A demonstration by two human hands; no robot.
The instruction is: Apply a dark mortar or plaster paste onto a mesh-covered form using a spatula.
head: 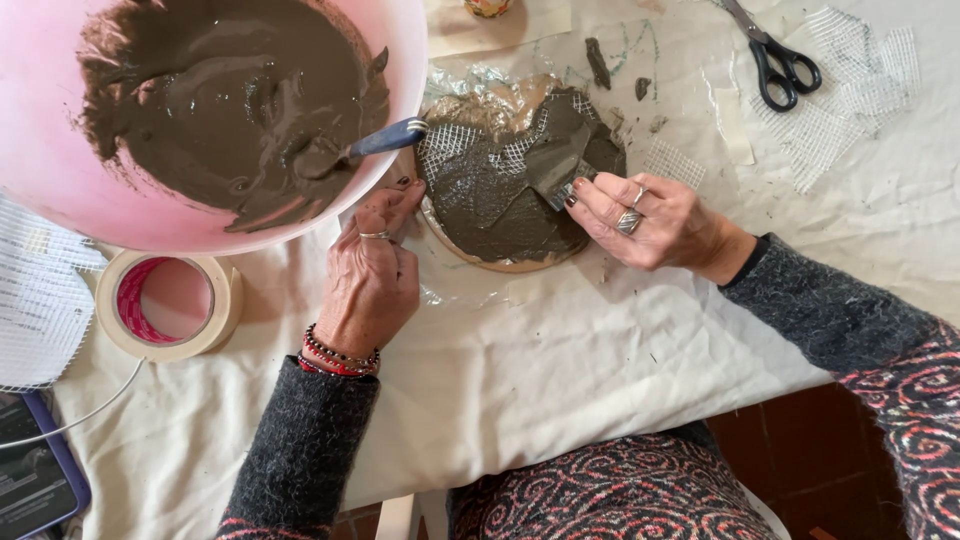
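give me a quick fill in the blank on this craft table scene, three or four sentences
1. The right hand presses a small spatula onto the grey-coated ____ disc.
2. The big bowl holding the grey paste is ____ in colour.
3. The left hand steadies the disc's ____ edge.
4. At top right lie black-handled ____.

Missing words: round; pink; left; scissors

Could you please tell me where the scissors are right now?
In the head view, the scissors lie at the top right of the white cloth, beside loose mesh scraps and beyond the right hand.
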